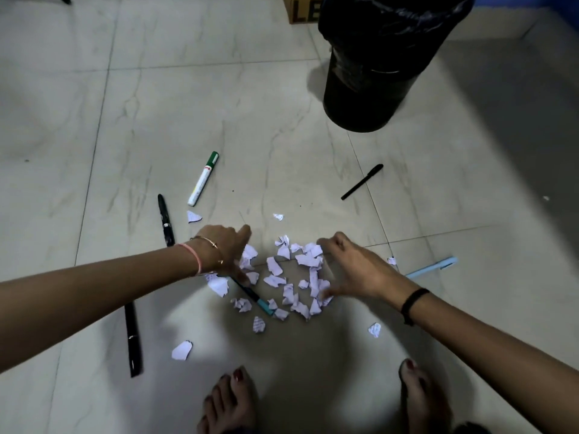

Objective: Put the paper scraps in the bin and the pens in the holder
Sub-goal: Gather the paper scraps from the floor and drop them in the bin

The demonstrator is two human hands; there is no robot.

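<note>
A heap of torn white paper scraps (291, 277) lies on the tiled floor between my hands. My left hand (227, 249) rests on the heap's left edge, fingers curled down onto the scraps. My right hand (354, 267) cups the right edge, fingers spread. A teal-capped dark pen (253, 297) lies partly under the scraps by my left hand. Loose scraps (182, 350) lie around. A green-capped white marker (203, 178), a black pen (362, 181), a black pen (166, 219), a black pen (133, 338) and a light blue pen (434, 267) are scattered nearby. No holder is visible.
A black bin lined with a black bag (379, 61) stands at the back right. A cardboard box (302, 9) sits behind it. My bare feet (228, 402) are at the bottom edge. The floor is pale marble tile.
</note>
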